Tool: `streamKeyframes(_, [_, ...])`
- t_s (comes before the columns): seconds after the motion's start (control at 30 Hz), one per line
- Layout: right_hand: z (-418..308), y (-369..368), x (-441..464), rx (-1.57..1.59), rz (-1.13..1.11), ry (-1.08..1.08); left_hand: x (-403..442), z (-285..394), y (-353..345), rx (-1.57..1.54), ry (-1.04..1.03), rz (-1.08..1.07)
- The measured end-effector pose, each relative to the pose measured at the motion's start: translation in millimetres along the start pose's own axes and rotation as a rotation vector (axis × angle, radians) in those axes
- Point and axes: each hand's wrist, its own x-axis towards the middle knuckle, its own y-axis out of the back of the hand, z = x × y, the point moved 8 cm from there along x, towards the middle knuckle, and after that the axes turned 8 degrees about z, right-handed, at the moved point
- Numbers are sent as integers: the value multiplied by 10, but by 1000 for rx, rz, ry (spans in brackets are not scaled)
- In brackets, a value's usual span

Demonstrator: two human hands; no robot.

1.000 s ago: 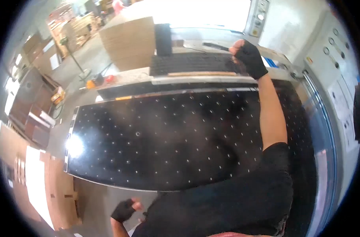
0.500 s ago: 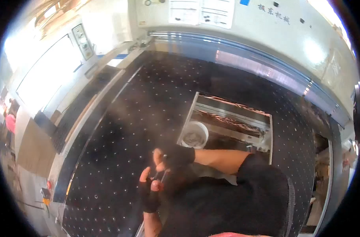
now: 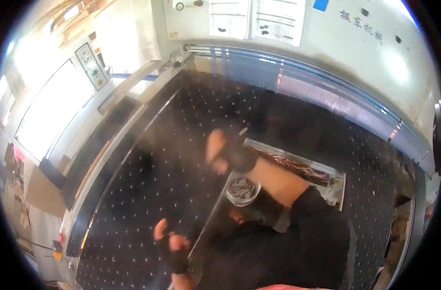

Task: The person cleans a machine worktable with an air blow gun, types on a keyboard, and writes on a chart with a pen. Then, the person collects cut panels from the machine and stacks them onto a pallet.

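The black bench (image 3: 128, 208), dotted all over with small pale spots, spreads beneath both hands, and a pale edging strip (image 3: 208, 224) borders an opening in it. Inside that opening stands a white bucket (image 3: 243, 191) with greyish contents, just beside the right wrist. The right hand (image 3: 230, 152), in a dark fingerless glove, is above the bench near the bucket; its fingers are blurred, so whether they hold anything I cannot tell. The left hand (image 3: 173, 246), similarly gloved, is lower down by the strip, fingers loosely bent and a little apart; their grip cannot be made out either. Along the bench's far edge run a metal bar (image 3: 302, 69) and a bluish sheet (image 3: 322, 94) below it. Beyond rises a pale machine housing (image 3: 336, 38) bearing printed papers (image 3: 278, 20). Leftward are a button panel (image 3: 91, 66), a glaring white area (image 3: 53, 108) and a brown board (image 3: 42, 193).
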Motion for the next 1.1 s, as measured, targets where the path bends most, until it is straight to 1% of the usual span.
streamKeyframes(0.03, [-365,459,257,58,46,128,62,-15,148,-57,63,124])
streamKeyframes(0.07, [-764,820,473,76,83,238,83,-134,334,-17,87,122])
streamKeyframes(0.1, [-1167,1082,694,-43,47,420,57,-225,419,22,143,147])
streamKeyframes(0.17, [-1715,1509,1067,-432,324,720,-5,-351,512,96,291,222])
streamKeyframes(0.2, [-1974,1634,1289,-650,391,840,-28,-423,497,132,380,271])
streamKeyframes(0.23, [-2188,1692,1462,-868,457,957,-34,-480,448,165,365,290])
streamKeyframes(0.27, [-2349,1641,1615,-921,464,1024,-32,-557,358,198,348,311])
streamKeyframes(0.3, [-2444,1588,1811,-841,404,1063,-11,-604,252,224,326,336])
streamKeyframes(0.33, [-2563,1440,1902,-1070,427,1274,20,-541,93,195,362,369])
streamKeyframes(0.4, [-2495,1500,2415,-1147,340,1447,108,-314,-250,143,437,432])
streamKeyframes(0.43, [-2438,1516,2637,-1125,362,1415,125,-297,-354,291,167,314])
streamKeyframes(0.47, [-2374,1514,2836,-1103,386,1382,113,-366,-368,183,283,397])
streamKeyframes(0.5, [-2322,1462,2995,-1096,331,1402,101,-434,-399,73,399,470])
streamKeyframes(0.53, [-2240,1443,3174,-1136,316,1341,76,-496,-434,-43,507,557])
streamKeyframes(0.57, [-2152,1485,3374,-1180,331,1315,77,-543,-470,-37,532,562])
streamKeyframes(0.6, [-2112,1482,3516,-1227,348,1289,84,-567,-469,-3,521,542])
streamKeyframes(0.63, [-2052,1576,3717,-1311,397,1106,88,-589,-478,46,496,509])
streamKeyframes(0.73, [-2078,1865,3999,-1402,473,1114,114,-639,-487,134,430,453])
streamKeyframes(0.77, [-2121,1969,4010,-1453,544,1118,122,-647,-492,151,418,444])
streamKeyframes(0.87, [-2295,2141,3659,-1432,637,1463,134,-695,-490,190,398,425])
streamKeyframes(0.93, [-2409,2250,3276,-1317,574,1661,142,-732,-488,218,385,414])
streamKeyframes(1.0, [-2504,2436,3055,-1441,612,1708,162,-757,-486,250,368,400])
streamKeyframes(1.07, [-2642,2755,2913,-1166,720,1511,150,-772,-474,286,345,385])
streamKeyframes(1.1, [-2699,2807,2843,-1228,740,1542,159,-776,-473,306,332,376])
